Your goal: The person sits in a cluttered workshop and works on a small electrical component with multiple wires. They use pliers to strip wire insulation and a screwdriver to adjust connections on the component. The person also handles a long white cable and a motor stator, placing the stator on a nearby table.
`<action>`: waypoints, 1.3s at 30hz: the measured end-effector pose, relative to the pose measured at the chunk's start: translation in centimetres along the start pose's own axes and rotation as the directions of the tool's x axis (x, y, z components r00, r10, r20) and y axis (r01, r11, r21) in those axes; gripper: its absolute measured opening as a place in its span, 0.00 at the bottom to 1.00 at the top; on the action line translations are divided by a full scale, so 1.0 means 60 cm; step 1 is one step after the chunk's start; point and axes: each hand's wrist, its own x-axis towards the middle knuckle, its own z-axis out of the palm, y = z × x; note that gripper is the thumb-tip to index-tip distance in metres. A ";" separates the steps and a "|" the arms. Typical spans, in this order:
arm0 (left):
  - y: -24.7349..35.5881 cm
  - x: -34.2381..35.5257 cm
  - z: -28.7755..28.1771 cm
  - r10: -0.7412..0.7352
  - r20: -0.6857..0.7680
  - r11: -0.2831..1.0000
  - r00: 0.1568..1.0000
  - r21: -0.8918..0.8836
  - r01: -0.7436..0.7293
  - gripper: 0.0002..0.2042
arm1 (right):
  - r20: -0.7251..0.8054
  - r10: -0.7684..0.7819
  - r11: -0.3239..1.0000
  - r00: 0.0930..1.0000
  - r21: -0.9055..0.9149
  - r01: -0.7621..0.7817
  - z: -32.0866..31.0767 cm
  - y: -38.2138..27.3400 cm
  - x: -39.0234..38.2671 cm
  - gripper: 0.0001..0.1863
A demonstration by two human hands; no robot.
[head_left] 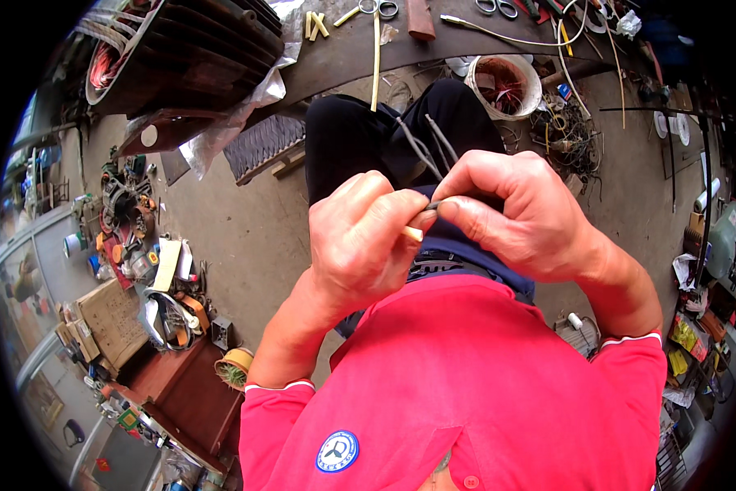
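Above my lap, my left hand [353,233] and my right hand [522,211] meet fingertip to fingertip. Both are closed in a pinch on a dark grey cable [432,206], whose short stretch shows between the thumbs. From beneath the left fingers pokes the end of a cream-coloured sleeve [413,234]; the rest of it is hidden in the palm. Several grey cable lengths [417,146] run up from behind my fingers toward the bench. Whether these join the pinched piece is hidden by the hands.
A finned motor housing [200,61] with wire coils stands at the far left. On the dark bench [335,65] lie scissors [380,8], short cream sleeve pieces [315,26] and a white cable [499,37]. A white bucket [530,82] holds reddish wire; tangled scrap wire [566,135] lies beside it.
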 end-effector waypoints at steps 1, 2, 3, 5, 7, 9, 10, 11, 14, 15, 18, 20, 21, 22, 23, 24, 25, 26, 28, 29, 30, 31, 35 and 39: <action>0.003 0.003 -0.003 -0.028 0.002 0.998 1.000 -0.062 0.028 0.06 | -0.024 -0.055 0.998 0.998 -0.032 0.054 0.002 0.002 0.000 0.06; 0.014 0.006 -0.012 -0.137 0.053 0.979 0.989 -0.148 0.144 0.06 | -0.058 -0.165 0.981 0.985 -0.109 0.158 0.005 0.009 0.001 0.06; 0.017 0.004 -0.016 -0.227 0.091 0.935 0.970 -0.256 0.243 0.06 | -0.066 -0.238 0.961 0.969 -0.161 0.225 0.006 0.015 0.000 0.06; 0.017 -0.004 -0.019 -0.379 0.195 0.785 0.905 -0.450 0.426 0.07 | -0.070 -0.383 0.897 0.921 -0.266 0.353 0.007 0.021 0.000 0.06; 0.026 -0.008 -0.019 -0.513 0.289 0.475 0.808 -0.688 0.548 0.08 | -0.062 -0.491 0.829 0.869 -0.341 0.444 0.005 0.013 0.003 0.07; 0.049 0.002 -0.027 -0.615 0.419 0.128 0.668 -0.783 0.609 0.11 | -0.062 -0.542 0.797 0.838 -0.356 0.489 0.005 0.002 0.002 0.07; 0.053 0.007 -0.031 -0.608 0.440 0.094 0.661 -0.787 0.610 0.14 | -0.028 -0.517 0.806 0.855 -0.351 0.476 -0.001 -0.002 -0.001 0.07; 0.058 0.004 -0.039 -0.679 0.443 -0.035 0.585 -0.816 0.578 0.15 | -0.061 -0.542 0.806 0.838 -0.319 0.499 -0.004 -0.004 0.002 0.05; 0.002 -0.010 -0.088 -0.636 0.157 0.112 0.756 -0.950 0.291 0.19 | -0.200 -0.291 0.942 0.936 -0.228 0.244 -0.047 -0.001 -0.016 0.03; -0.009 -0.012 -0.093 -0.651 0.097 0.250 0.753 -0.909 0.333 0.21 | -0.177 -0.314 0.941 0.933 -0.191 0.280 -0.046 0.005 -0.013 0.04; -0.025 -0.024 -0.072 -0.634 0.088 0.504 0.768 -0.706 0.497 0.20 | -0.119 -0.297 0.953 0.947 -0.104 0.285 -0.029 -0.016 -0.006 0.05; -0.001 -0.003 -0.062 -0.665 0.040 0.609 0.746 -0.549 0.572 0.13 | -0.115 -0.291 0.954 0.950 -0.106 0.279 -0.028 -0.016 -0.003 0.04; 0.014 0.006 -0.062 -0.631 0.015 0.688 0.776 -0.451 0.568 0.11 | -0.109 -0.289 0.955 0.951 -0.106 0.278 -0.027 -0.017 -0.001 0.04; 0.020 0.006 -0.063 -0.557 0.001 0.775 0.831 -0.359 0.520 0.11 | -0.104 -0.233 0.972 0.967 -0.067 0.227 -0.023 -0.018 -0.003 0.04; 0.024 0.009 -0.063 -0.477 -0.004 0.848 0.879 -0.263 0.460 0.13 | -0.091 -0.235 0.971 0.968 -0.065 0.230 -0.020 -0.017 -0.003 0.04; 0.030 0.020 -0.060 -0.295 0.017 0.945 0.955 -0.140 0.295 0.18 | -0.068 -0.219 0.974 0.973 -0.078 0.213 -0.021 -0.018 -0.003 0.04; 0.034 0.032 -0.055 -0.165 0.008 0.982 0.986 -0.097 0.165 0.17 | -0.042 -0.209 0.975 0.977 -0.089 0.204 -0.021 -0.021 -0.001 0.04; 0.024 0.030 -0.047 -0.029 0.005 0.999 1.000 -0.020 0.029 0.17 | -0.038 -0.197 0.979 0.980 -0.058 0.195 -0.018 -0.021 0.000 0.04; 0.021 0.026 -0.041 0.103 0.029 0.991 0.994 0.078 -0.105 0.14 | -0.034 -0.171 0.985 0.985 0.002 0.171 -0.009 -0.018 0.000 0.04; 0.020 0.029 -0.040 0.107 0.025 0.992 0.994 0.059 -0.108 0.13 | -0.035 -0.203 0.979 0.978 -0.025 0.203 -0.008 -0.016 0.002 0.04; 0.018 0.031 -0.040 0.111 0.022 0.993 0.994 0.041 -0.111 0.12 | -0.036 -0.236 0.971 0.971 -0.053 0.234 -0.008 -0.015 0.005 0.04; 0.019 0.030 -0.039 0.108 0.020 0.994 0.994 0.021 -0.108 0.11 | -0.034 -0.264 0.962 0.964 -0.076 0.261 -0.004 -0.013 0.006 0.04; 0.033 0.022 -0.045 -0.258 0.107 0.856 0.960 -0.435 0.278 0.06 | -0.040 -0.492 0.841 0.870 -0.283 0.462 0.003 -0.010 0.009 0.05; 0.038 0.004 -0.065 -0.666 0.064 0.237 0.743 -0.927 0.292 0.07 | -0.124 -0.469 0.869 0.874 -0.244 0.431 -0.021 -0.009 0.006 0.03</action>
